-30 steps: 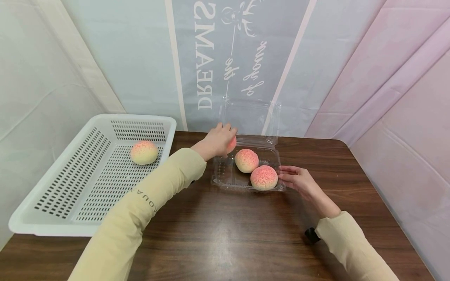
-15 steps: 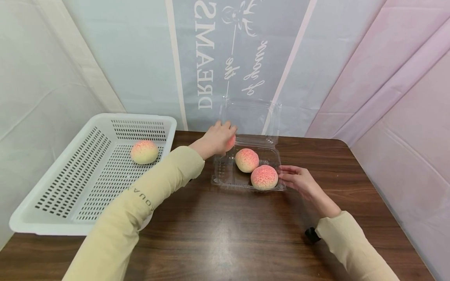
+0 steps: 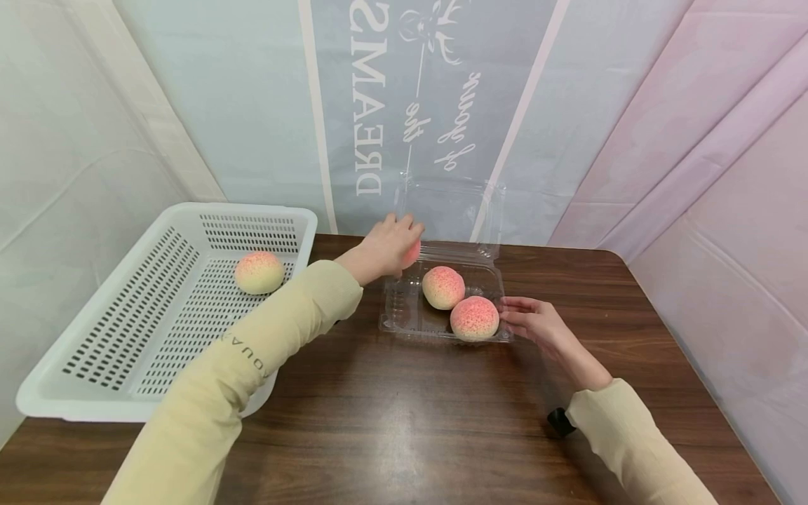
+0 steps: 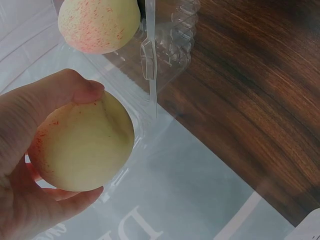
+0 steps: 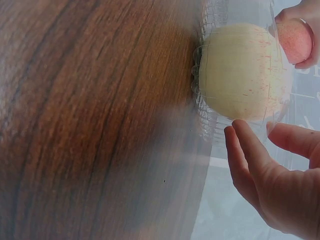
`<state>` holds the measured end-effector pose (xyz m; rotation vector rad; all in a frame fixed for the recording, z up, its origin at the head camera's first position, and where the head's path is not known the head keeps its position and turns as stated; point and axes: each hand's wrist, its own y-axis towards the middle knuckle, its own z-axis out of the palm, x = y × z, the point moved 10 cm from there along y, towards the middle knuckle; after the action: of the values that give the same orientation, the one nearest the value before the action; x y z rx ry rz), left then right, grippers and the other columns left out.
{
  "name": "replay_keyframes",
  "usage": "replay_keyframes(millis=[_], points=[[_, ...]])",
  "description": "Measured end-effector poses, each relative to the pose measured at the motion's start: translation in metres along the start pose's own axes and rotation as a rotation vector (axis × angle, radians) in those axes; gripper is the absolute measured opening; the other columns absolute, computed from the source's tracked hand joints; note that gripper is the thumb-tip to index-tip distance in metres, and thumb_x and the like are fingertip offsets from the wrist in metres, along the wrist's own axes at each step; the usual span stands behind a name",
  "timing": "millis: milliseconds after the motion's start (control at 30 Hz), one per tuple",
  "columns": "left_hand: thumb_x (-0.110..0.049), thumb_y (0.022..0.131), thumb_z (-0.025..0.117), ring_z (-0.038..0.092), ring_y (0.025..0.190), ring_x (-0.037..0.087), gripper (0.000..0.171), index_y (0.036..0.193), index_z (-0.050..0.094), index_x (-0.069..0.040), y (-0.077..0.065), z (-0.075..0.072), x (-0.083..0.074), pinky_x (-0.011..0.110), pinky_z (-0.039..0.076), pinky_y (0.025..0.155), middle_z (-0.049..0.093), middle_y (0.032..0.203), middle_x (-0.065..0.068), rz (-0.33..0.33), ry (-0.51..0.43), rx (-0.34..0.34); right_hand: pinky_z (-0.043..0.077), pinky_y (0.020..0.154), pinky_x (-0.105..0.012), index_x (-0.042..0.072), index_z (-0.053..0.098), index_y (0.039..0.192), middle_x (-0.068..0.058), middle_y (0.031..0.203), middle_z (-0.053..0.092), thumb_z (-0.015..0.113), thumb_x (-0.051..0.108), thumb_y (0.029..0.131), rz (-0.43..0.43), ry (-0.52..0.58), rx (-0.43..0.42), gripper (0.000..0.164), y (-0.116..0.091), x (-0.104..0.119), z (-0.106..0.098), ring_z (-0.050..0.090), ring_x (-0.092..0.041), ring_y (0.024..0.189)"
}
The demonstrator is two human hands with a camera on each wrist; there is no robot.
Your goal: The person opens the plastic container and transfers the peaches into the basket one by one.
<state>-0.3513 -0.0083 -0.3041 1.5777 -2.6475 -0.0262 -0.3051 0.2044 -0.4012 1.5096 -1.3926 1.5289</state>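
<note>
My left hand [image 3: 382,245] grips a peach [image 4: 85,145], pale yellow with pink speckles, thumb on one side and fingers on the other. It holds the peach over the back left of a clear plastic clamshell box [image 3: 404,319], whose lid [image 3: 451,210] stands raised at the back. Two more peaches lie in the box: one near the middle [image 3: 443,288], the other at the front right [image 3: 475,319]. My right hand [image 3: 536,326] touches the box's right side with its fingertips; the fingers are nearly straight, as the right wrist view shows, beside the nearer peach [image 5: 240,72].
A white perforated plastic basket [image 3: 82,403] stands left on the brown wooden table [image 3: 404,428], with a single peach [image 3: 259,272] inside. My left forearm reaches across the basket's right side. A printed curtain [image 3: 252,105] hangs close behind the box.
The left hand has shifted slightly up and to the left with the peach in it. My right hand, the box and the other peaches stay where they were.
</note>
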Motion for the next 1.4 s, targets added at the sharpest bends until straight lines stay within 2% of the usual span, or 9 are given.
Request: replay_keyframes(millis=[200,433,767,933,1000,1167,1400], points=[[-0.013,0.065,0.076,0.046,0.098,0.034,0.062,0.119,0.046,-0.008,-0.003,-0.005,0.001,0.043,0.047,0.076,0.048,0.109,0.012,0.011,0.015,-0.036,0.049,0.079,-0.022,-0.016,0.027,0.134,-0.006,0.105,0.056,0.05,0.003,0.091,-0.001,0.0,-0.001,0.052,0.0,0.001,0.001,0.06,-0.002,0.085],[-0.018,0.056,0.086,0.045,0.101,0.034,0.078,0.122,0.044,-0.008,-0.004,-0.005,0.0,0.044,0.046,0.078,0.046,0.115,0.012,0.022,0.066,-0.025,0.049,0.079,-0.022,-0.015,0.027,0.134,-0.007,0.107,0.054,0.049,0.003,0.091,0.007,0.0,-0.004,0.052,0.0,0.0,0.0,0.06,-0.001,0.084],[-0.018,0.059,0.083,0.044,0.101,0.034,0.074,0.122,0.045,-0.008,-0.008,-0.008,0.005,0.044,0.045,0.078,0.046,0.114,0.011,0.024,0.084,-0.019,0.049,0.078,-0.021,-0.015,0.027,0.134,-0.011,0.109,0.054,0.049,0.004,0.091,0.007,-0.009,-0.001,0.052,0.0,-0.001,0.0,0.06,-0.001,0.084],[-0.013,0.067,0.074,0.044,0.101,0.034,0.062,0.121,0.045,-0.007,-0.01,-0.009,0.008,0.044,0.045,0.078,0.046,0.114,0.013,0.028,0.078,-0.027,0.048,0.079,-0.021,-0.015,0.027,0.134,-0.021,0.118,0.049,0.049,0.005,0.091,0.007,-0.016,-0.002,0.052,0.0,-0.001,0.0,0.059,-0.001,0.085],[-0.013,0.073,0.067,0.045,0.1,0.035,0.052,0.12,0.045,-0.007,-0.012,-0.01,0.009,0.044,0.045,0.077,0.047,0.114,0.013,0.032,0.078,-0.04,0.048,0.079,-0.021,-0.015,0.027,0.134,-0.024,0.122,0.046,0.049,0.005,0.092,0.009,-0.018,-0.002,0.052,0.0,-0.001,0.0,0.059,-0.001,0.086],[-0.015,0.084,0.055,0.046,0.099,0.035,0.039,0.121,0.046,-0.006,-0.014,-0.012,0.011,0.044,0.045,0.076,0.047,0.117,0.014,0.043,0.083,-0.065,0.048,0.08,-0.022,-0.014,0.027,0.135,-0.028,0.128,0.041,0.05,0.005,0.092,0.013,-0.019,-0.002,0.052,0.0,-0.002,0.0,0.059,-0.001,0.087],[-0.01,0.067,0.073,0.043,0.105,0.035,0.064,0.124,0.044,-0.006,-0.016,-0.011,0.012,0.045,0.044,0.08,0.044,0.124,0.014,0.06,0.112,-0.035,0.048,0.081,-0.022,-0.013,0.027,0.135,-0.031,0.133,0.035,0.049,0.005,0.092,0.021,-0.018,0.001,0.052,0.0,-0.003,0.0,0.059,-0.001,0.088]])
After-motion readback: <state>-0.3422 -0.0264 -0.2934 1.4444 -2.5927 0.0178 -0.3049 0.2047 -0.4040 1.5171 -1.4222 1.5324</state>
